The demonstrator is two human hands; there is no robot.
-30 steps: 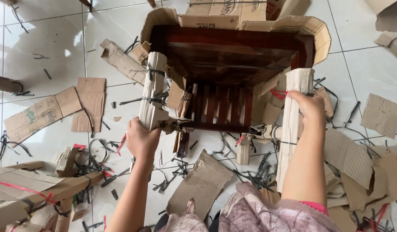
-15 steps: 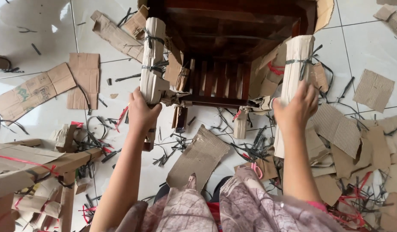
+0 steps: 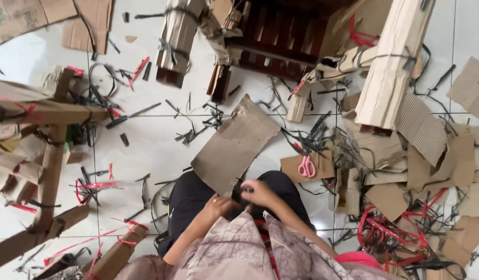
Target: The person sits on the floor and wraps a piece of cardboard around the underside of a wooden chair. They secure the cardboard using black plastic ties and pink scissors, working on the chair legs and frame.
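Note:
My left hand (image 3: 217, 205) and my right hand (image 3: 258, 192) are drawn in close together at my waist, over my dark trousers and the hem of my patterned shirt. Their fingers are curled, and something small and dark shows between them; whether either hand grips it is unclear. Farther off stands an overturned dark wooden chair (image 3: 281, 36). Both of its near legs are wrapped in cardboard tied with black straps, the left leg (image 3: 176, 39) and the right leg (image 3: 392, 67). Neither hand touches the chair.
A torn cardboard sheet (image 3: 234, 142) lies just ahead of my knees. Pink scissors (image 3: 305, 167) rest on cardboard scraps to the right. Red straps (image 3: 376, 228) and cut black strap pieces litter the white tiles. Another cardboard-wrapped wooden frame (image 3: 47, 155) lies at left.
Both hands have let go of the wrapped chair legs and pulled back to my waist. The view has tipped down, so the chair now sits at the top edge.

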